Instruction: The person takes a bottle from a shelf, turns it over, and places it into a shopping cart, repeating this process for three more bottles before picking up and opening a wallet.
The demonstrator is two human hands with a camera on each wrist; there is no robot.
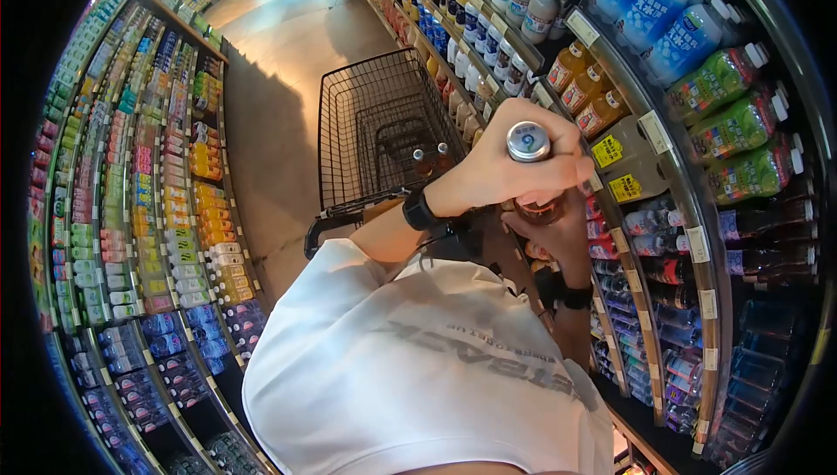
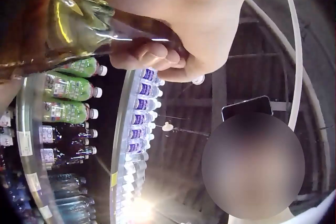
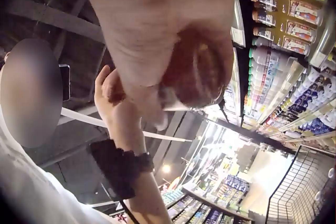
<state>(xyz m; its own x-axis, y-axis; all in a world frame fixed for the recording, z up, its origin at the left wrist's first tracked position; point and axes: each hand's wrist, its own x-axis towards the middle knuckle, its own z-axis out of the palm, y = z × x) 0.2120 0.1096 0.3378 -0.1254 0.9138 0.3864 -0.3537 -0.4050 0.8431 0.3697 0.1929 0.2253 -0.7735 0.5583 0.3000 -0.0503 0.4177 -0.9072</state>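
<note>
A bottle of brownish-amber drink (image 2: 73,29) with a silver cap (image 1: 528,138) stands between my two hands, in front of the right-hand shelf. My left hand (image 1: 497,165) curls round its neck just under the cap. Lower down, my right hand (image 1: 565,231) grips the bottle's body; in the right wrist view its fingers wrap the reddish-brown lower part (image 3: 197,74). Much of the bottle is hidden behind the hands in the head view.
Ahead on the left stands a black wire shopping cart (image 1: 336,139) with two dark bottles (image 1: 431,161) in it. Shelves of drinks line both sides, with green-labelled bottles (image 1: 724,82) and large blue-labelled bottles (image 1: 689,39) close on the right. A tiled aisle floor (image 1: 279,39) runs forward.
</note>
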